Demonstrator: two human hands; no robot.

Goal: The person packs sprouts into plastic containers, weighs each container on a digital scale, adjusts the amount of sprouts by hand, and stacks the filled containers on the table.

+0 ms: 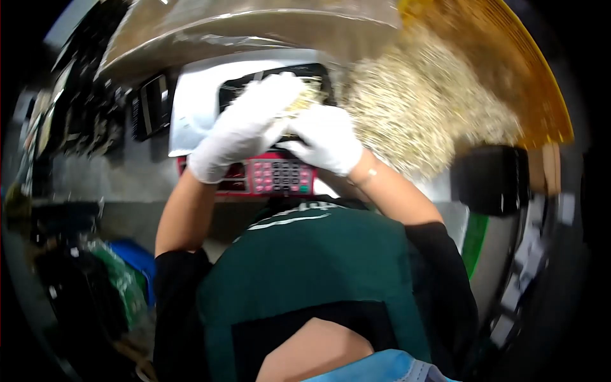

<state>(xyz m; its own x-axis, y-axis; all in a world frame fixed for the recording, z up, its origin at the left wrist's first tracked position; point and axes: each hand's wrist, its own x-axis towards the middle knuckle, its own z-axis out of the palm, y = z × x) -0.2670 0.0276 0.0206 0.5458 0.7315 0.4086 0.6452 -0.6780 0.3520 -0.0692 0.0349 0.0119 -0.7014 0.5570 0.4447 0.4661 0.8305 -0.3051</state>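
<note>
My left hand (245, 127), in a white glove, reaches over a black tray (230, 95) with its fingers on a small bunch of pale bean sprouts (310, 93). From the right, my right hand (328, 137), also gloved in white, closes on the near side of the same bunch. The two hands nearly meet. Under the tray is a scale with a white platform (191, 108) and a red keypad panel (258, 178). A large heap of sprouts (401, 102) lies to the right of my hands.
A yellow basket (554, 95) lies behind the heap at the right. Clear plastic sheeting (254, 25) spans the far side. Black trays (149, 107) are at the left, a black box (490, 180) at the right. A blue bin (137, 261) stands lower left.
</note>
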